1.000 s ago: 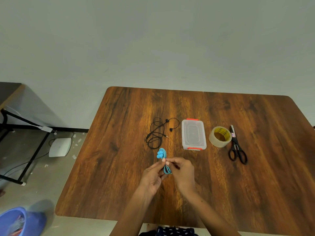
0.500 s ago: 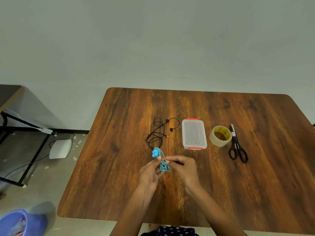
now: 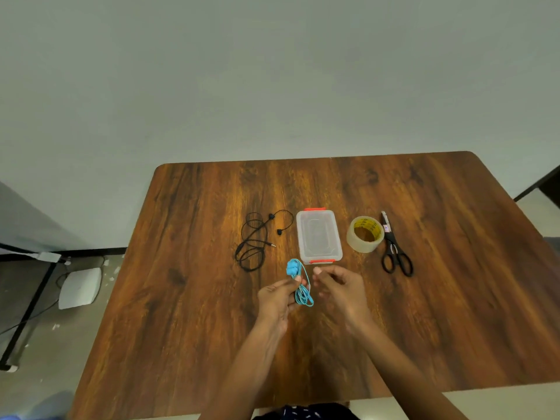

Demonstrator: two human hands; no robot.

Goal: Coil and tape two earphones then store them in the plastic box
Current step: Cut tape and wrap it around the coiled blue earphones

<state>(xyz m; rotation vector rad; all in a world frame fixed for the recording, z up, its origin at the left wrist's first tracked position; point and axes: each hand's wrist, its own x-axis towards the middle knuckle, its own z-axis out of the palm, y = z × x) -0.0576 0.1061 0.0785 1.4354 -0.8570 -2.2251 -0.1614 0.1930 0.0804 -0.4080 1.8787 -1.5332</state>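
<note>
Wooden desk [image 3: 188, 298] fills the lower frame below a plain grey wall. Left hand [image 3: 277, 300] pinches the coiled blue earphone [image 3: 300, 283] at centre. Right hand [image 3: 341, 286], just right of it, holds nothing, fingers loosely curled. Black earphone [image 3: 253, 237] lies uncoiled left of the closed plastic box [image 3: 318, 234]; tape roll [image 3: 365, 234] and scissors [image 3: 395, 250] sit to its right.

Your left hand [image 3: 277, 298] holds bright blue earphones [image 3: 298, 281]; the other earphones [image 3: 253, 237] are black. The plastic box [image 3: 318, 236] is clear with orange-red clips, the tape roll [image 3: 365, 234] yellowish-clear, the scissors [image 3: 395, 250] black, the surface [image 3: 197, 298] dark brown woodgrain.
</note>
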